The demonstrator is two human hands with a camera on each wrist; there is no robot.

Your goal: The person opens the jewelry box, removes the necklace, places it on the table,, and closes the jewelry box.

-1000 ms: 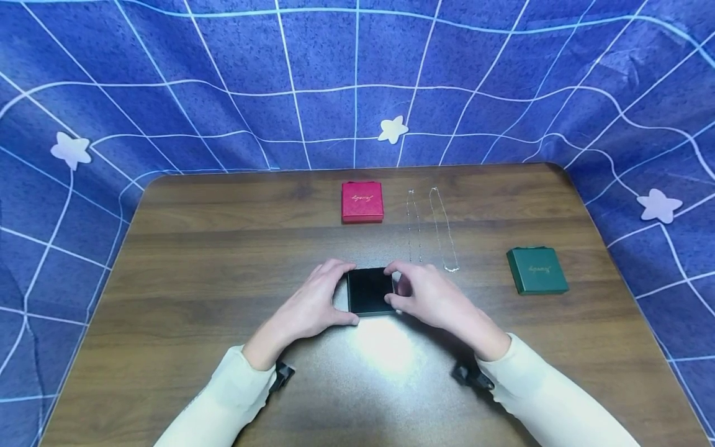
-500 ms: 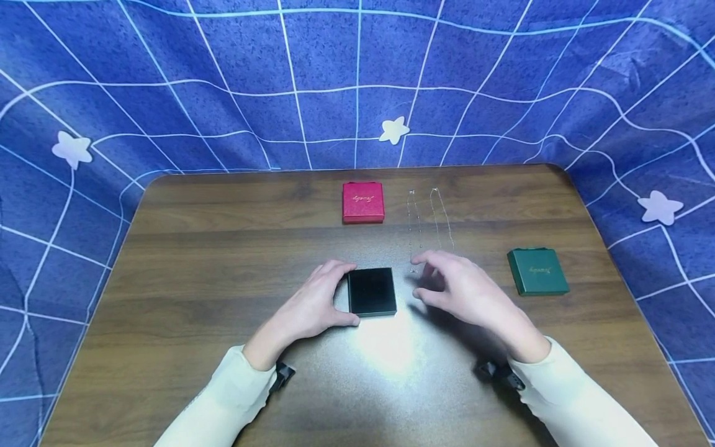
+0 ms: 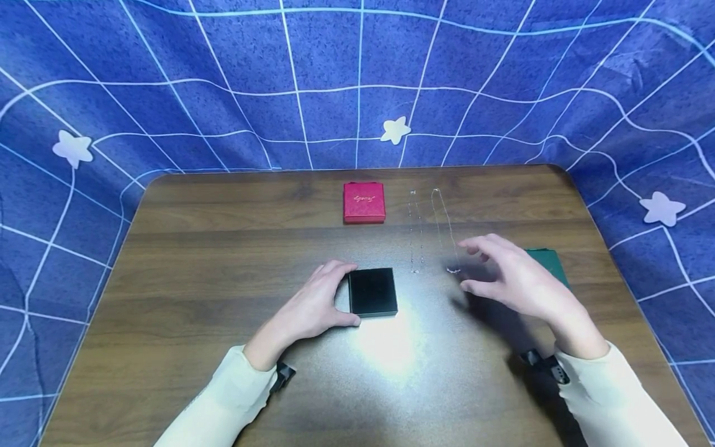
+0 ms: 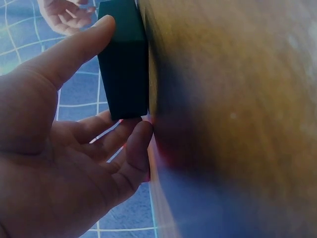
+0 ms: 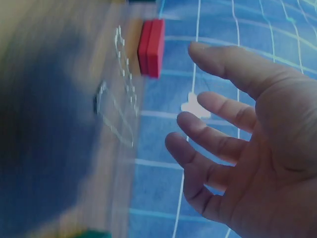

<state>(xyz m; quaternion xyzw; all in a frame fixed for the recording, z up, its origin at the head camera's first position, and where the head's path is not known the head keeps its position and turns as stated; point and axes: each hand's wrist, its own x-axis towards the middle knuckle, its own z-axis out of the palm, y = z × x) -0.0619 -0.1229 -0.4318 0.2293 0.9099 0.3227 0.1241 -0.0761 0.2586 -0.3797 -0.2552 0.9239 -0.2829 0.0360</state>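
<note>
My left hand grips the left side of a dark green square jewelry box with a black top face. In the left wrist view, the thumb lies against one side of that box and the fingers are at the opposite side. My right hand hovers with fingers loosely bent and nothing in them. It partly covers a second green jewelry box, which could also be a lid. Just left of its fingertips lies a silver necklace. A beaded silver necklace lies beside that one.
A red jewelry box with gold lettering sits near the far edge of the wooden table. Behind the table hangs a blue curtain with white lines and stars. Bright glare falls on the tabletop in front of the held box.
My right hand has let go of the dark green box's right side and moved right, past the necklaces, to over the second green box. The left hand has stayed in place.
</note>
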